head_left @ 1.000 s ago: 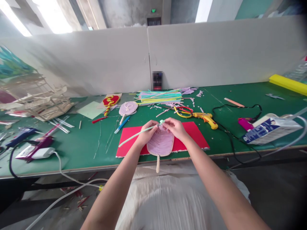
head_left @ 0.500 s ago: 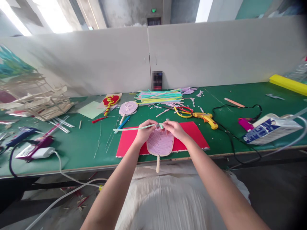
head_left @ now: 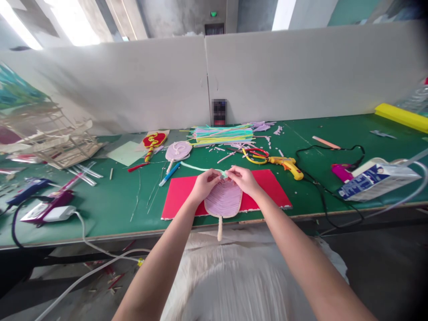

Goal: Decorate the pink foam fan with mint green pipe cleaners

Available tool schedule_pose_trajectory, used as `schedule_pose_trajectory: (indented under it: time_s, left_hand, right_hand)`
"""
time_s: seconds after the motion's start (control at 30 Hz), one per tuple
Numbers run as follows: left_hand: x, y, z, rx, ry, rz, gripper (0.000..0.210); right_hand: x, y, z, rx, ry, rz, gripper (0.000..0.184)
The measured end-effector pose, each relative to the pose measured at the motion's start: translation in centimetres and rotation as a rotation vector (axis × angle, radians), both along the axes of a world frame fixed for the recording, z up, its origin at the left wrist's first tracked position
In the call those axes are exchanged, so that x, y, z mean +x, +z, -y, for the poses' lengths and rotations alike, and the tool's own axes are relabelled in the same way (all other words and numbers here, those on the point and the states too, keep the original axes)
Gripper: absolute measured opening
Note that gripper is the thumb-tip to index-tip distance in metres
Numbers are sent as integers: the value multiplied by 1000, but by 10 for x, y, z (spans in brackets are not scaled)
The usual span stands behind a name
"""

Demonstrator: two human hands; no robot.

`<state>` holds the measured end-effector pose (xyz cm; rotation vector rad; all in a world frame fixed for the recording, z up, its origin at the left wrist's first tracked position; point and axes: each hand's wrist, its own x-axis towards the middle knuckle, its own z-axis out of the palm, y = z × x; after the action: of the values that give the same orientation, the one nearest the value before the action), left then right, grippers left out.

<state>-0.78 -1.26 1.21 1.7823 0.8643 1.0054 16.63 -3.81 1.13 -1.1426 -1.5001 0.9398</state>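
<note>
Both hands meet over the top of a lilac fan (head_left: 223,200), which lies on a red board (head_left: 182,191) with its pale handle pointing toward me. My left hand (head_left: 204,183) pinches a mint-green pipe cleaner (head_left: 195,168), whose free end reaches out to the left. My right hand (head_left: 244,182) has its fingertips closed on the bent green end of the same pipe cleaner. The fingers partly hide that green bend and the fan's upper edge.
Behind the board lies a bundle of coloured pipe cleaners (head_left: 224,134), with scissors (head_left: 256,155) and a yellow glue gun (head_left: 287,166) to the right. A second lilac fan (head_left: 179,151), a blue pen (head_left: 170,174) and a red-yellow fan (head_left: 154,141) are at left. A carton (head_left: 377,180) stands far right.
The pipe cleaner's free end has swung away from me, from beside the pen's lower end to its upper end. My left fingers have shifted slightly toward the right hand.
</note>
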Motion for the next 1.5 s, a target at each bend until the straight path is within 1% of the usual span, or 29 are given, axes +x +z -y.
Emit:
schedule_pose_trajectory:
  time_s: [0.17,0.33,0.43,0.53,0.63,0.83,1.03,1.2,1.33,1.5]
  left_hand:
    - [0,0,0,-1,9,-18,16]
    - [-1,1,1,47,23,-66,15]
    - [0,1,2,65,36,-87,17]
    - [1,0,2,53,-10,-70,20]
    - [2,0,3,36,-45,-52,19]
    - [2,2,4,61,-24,-77,16]
    - [2,3,5,85,23,-83,17]
    - [3,2,5,82,-38,-76,21]
    - [3,2,5,92,-49,-82,27]
    - [2,-2,4,130,-26,-142,19]
  right_hand:
    - [0,2,1,-33,10,-34,39]
    - [0,1,1,-36,64,-54,33]
    - [0,-1,0,-31,59,-42,32]
    - [-1,-2,-1,-20,53,-23,32]
    - [-1,-3,-1,-12,61,18,31]
    - [-1,0,1,-20,46,46,30]
    - [-2,2,2,-42,98,8,27]
    - [-2,-1,-1,-20,74,4,24]
    - [-1,-3,-2,-24,64,4,24]
    - [-1,-4,-2,-24,76,4,21]
